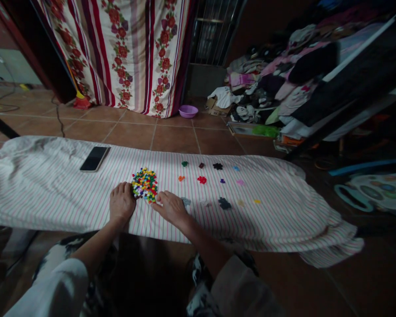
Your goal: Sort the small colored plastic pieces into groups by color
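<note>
A pile of small multicoloured bead-like pieces (145,185) lies on the striped cloth (86,202). My left hand (122,202) rests palm down along the pile's left side, fingers lying together on the cloth. At the lower right edge of the pile is my right hand (172,208), thumb and fingers pinched; whatever is between them is too small to make out. Right of the pile, small groups sorted by colour form rows, among them green (185,164), black (218,166), orange (181,178), red (202,179), dark grey (224,203) and yellow (257,201). A grey group (186,201) sits just beyond my right hand.
A phone (94,159) lies on the cloth at the left. Beyond the cloth-covered surface, a purple basin (188,111) and a broom (81,100) stand on the tiled floor near a floral curtain (128,53). Clothes (267,83) are heaped at the right.
</note>
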A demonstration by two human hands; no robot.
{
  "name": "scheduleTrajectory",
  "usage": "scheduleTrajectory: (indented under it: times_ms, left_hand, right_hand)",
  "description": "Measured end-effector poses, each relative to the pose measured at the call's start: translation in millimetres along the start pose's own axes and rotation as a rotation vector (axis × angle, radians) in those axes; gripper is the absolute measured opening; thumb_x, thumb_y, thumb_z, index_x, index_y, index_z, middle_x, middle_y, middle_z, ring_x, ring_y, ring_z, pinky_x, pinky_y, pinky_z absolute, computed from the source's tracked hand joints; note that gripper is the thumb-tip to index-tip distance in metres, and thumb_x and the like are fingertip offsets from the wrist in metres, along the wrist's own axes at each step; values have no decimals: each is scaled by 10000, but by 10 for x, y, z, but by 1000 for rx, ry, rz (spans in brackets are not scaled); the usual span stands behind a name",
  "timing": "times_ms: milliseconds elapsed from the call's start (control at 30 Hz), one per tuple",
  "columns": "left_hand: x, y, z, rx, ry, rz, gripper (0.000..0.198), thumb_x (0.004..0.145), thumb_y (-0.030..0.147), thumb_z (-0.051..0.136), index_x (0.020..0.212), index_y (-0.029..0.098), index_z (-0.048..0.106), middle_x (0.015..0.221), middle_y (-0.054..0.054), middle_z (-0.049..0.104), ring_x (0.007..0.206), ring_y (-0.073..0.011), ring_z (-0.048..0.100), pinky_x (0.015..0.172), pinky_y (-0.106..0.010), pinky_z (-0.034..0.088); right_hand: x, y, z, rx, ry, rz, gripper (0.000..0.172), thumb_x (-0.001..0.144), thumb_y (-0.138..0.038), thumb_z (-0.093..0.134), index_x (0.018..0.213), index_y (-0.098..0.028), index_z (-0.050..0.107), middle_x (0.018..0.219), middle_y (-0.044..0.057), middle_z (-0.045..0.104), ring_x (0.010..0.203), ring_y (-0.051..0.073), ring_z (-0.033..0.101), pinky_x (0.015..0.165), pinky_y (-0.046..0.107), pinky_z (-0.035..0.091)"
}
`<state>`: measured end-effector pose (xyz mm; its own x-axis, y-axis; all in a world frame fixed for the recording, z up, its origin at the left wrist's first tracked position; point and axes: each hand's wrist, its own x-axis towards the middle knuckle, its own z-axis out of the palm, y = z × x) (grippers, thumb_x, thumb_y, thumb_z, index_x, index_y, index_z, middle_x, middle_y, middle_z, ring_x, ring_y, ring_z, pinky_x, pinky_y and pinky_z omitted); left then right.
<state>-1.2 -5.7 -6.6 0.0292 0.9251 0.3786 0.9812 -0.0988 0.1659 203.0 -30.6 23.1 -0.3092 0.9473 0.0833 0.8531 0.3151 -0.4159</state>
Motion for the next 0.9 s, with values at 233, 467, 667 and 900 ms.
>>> scheduleTrajectory:
  times_ms: [233,467,667,900]
  left_hand:
    - [-10,-24,14,-44,38,-21,288,870,183,428,1114,152,578,1140,-152,666,1095,-287,600,927,-432,463]
    - [-54,-100,54,-95,61,21,357,852,187,435,1188,136,545,1293,-180,612,1186,-284,577,997,-424,455]
    - [63,-40,-67,-33,-62,-105,342,873,219,379,1123,148,601,1134,-145,696,1046,-279,635,887,-405,478]
    - [616,-437,-252,-33,-207,-85,302,840,297,425,1009,224,665,1001,-52,743,872,-199,670,666,-290,459]
  right_hand:
    - [11,-66,-9,-77,-26,32,200,954,-393,584,988,-207,648,969,58,697,960,192,649,805,278,446]
    - [30,-5,-26,2,-61,29,139,924,-327,617,977,-203,652,945,42,691,931,185,645,794,276,429]
    - [34,73,-23,99,-55,-2,97,906,-290,637,923,-195,638,908,30,687,878,162,636,769,258,416]
    - [41,133,-33,175,-44,-6,59,869,-239,657,850,-202,615,835,4,672,801,152,617,720,255,409]
